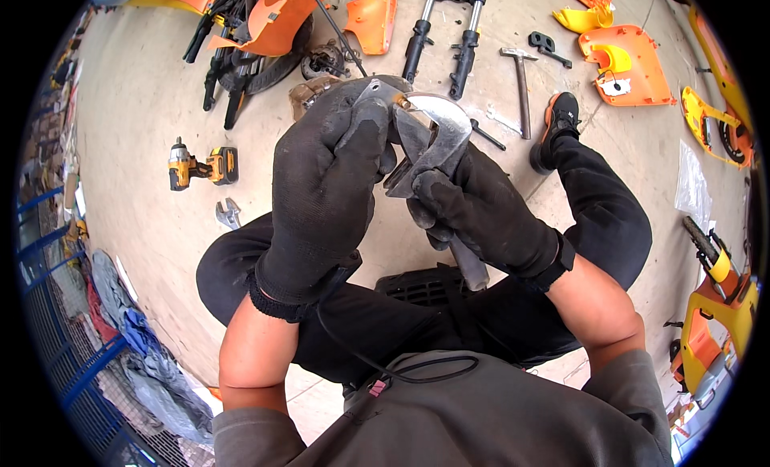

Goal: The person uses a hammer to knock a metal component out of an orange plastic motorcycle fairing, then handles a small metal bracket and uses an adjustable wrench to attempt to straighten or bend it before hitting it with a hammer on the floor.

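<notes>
Both my hands wear black gloves and meet at chest height over the floor. My left hand (325, 170) pinches a small grey metal plate (375, 87) with a hole near its corner. A rusty, brownish fitting (401, 103) shows at the plate's edge. My right hand (481, 202) is closed round a large adjustable wrench (446, 130), its silver head up and its grey handle end sticking out below my fist. The wrench's jaws sit against the fitting beside my left fingers; fingers and jaws partly hide the contact.
On the floor lie a yellow-black cordless impact wrench (200, 167), a smaller adjustable wrench (228, 213), a hammer (521, 94) and a front fork (441, 42). Orange panels (630, 66) lie far right. A partly dismantled vehicle (265, 58) stands far left; a blue rack (48, 266) lines the left.
</notes>
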A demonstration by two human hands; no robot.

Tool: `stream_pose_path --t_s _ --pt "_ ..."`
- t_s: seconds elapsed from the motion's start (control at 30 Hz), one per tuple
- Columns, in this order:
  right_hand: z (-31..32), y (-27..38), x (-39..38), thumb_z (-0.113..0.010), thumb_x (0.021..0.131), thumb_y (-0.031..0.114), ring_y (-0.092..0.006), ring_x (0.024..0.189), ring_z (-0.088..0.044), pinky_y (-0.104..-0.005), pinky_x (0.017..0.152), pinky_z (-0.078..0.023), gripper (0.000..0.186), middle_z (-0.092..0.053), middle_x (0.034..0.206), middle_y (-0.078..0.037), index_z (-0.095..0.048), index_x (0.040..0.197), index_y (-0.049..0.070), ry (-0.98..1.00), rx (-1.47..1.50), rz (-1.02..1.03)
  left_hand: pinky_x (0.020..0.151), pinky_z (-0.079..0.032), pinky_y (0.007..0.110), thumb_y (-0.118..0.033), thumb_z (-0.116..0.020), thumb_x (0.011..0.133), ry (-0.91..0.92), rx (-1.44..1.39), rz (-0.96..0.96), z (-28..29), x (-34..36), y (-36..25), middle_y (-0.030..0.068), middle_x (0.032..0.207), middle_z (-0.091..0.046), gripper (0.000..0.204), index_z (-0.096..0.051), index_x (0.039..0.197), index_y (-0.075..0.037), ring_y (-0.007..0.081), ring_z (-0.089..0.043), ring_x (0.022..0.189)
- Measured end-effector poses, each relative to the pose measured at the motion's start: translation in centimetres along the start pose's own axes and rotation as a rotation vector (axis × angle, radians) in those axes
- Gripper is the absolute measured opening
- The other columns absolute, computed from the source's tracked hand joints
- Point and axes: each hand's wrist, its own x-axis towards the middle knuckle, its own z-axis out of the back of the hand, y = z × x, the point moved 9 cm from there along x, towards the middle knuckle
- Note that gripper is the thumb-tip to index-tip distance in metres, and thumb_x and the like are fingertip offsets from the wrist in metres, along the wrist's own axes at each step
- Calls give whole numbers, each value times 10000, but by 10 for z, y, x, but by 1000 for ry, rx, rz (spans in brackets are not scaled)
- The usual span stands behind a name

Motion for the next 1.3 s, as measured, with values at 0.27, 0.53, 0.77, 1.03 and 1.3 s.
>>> stream_pose_path --t_s 0.27,0.53,0.77,1.03,1.3 --pt "-9 12 -1 -502 1042 197 -86 739 -566 -256 642 -499 351 -603 920 -52 -451 1329 0 83 133 -12 604 -406 207 -169 -516 1020 -5 24 -35 1 2 -5 7 774 -606 260 -641 1111 40 56 -527 662" --pt "-10 2 -1 -470 1043 164 -122 735 -621 -283 687 -531 255 -631 924 -80 -504 1219 -18 94 148 -60 600 -402 201 -184 -533 1013 -4 -100 64 1 0 5 3 780 -608 269 -635 1128 36 47 -522 669" --pt "-8 -7 -3 -496 1036 231 -81 681 -574 -243 595 -497 292 -595 869 -45 -502 1234 16 24 53 -86 588 -404 221 -162 -516 1021 -21 -70 66 0 -1 7 10 761 -592 232 -634 1064 33 57 -497 649" --pt "-8 -2 -6 -486 1015 183 -71 621 -497 -239 567 -463 174 -555 817 -23 -505 1119 44 12 -42 -48 599 -427 297 -134 -491 1015 -17 112 -114 4 1 -7 59 712 -564 231 -614 908 29 141 -519 636" --pt "-7 -7 -3 -493 1021 168 -87 662 -530 -252 587 -481 195 -556 828 -22 -495 1168 39 69 -68 -43 597 -428 298 -116 -509 1000 -8 114 -140 7 1 -9 73 714 -558 206 -606 894 31 159 -523 632"
